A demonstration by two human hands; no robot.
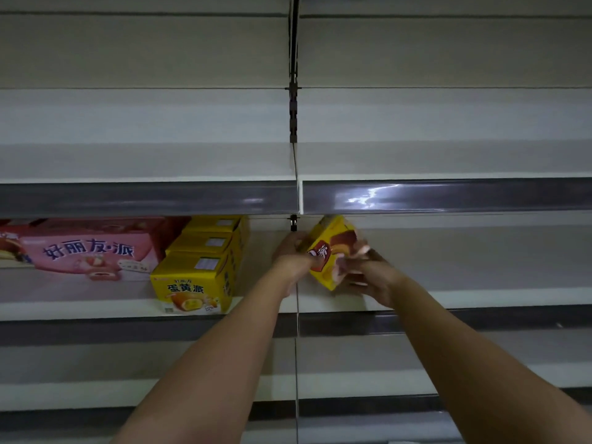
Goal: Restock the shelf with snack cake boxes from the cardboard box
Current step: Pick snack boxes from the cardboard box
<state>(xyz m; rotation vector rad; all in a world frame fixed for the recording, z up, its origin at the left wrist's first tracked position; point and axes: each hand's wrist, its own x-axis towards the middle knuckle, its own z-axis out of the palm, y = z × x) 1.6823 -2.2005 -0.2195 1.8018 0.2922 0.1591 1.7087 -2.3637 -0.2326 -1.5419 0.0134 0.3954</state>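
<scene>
Both my bare arms reach forward and up to a pale store shelf (464, 298). Between my two hands I hold one yellow snack cake box (331, 251), tilted, with its top corner leaning away to the left. It is lifted above the shelf board, just right of the dark metal upright (293, 116) that divides the shelving. My left hand (290, 251) has its grip curled around the box's left edge, and my right hand (358, 267) has its grip wrapped around the lower right corner, fingers over the front face. The box front shows a brown-topped cake picture and part of a red label; my fingers and motion blur hide most of the writing, so I cannot read it.

On the same shelf to the left stands a row of yellow boxes (195, 283), one behind another. The front one reads 蛋黄派 and shows a round cake cut open; the small brand mark in its corner is too small to read. White printed patches sit on the box tops, unreadable. Left of these is a wide pink box (93, 251) reading 好丽友·派, with strawberries and a cake pictured. More red and pink packs lie behind it, and one at the far left is cut off by the frame edge.

The upper shelf (144, 161) has a grey price strip (448, 195) along its front that catches a bright glare. Lower shelf edges are partly hidden behind my forearms.
</scene>
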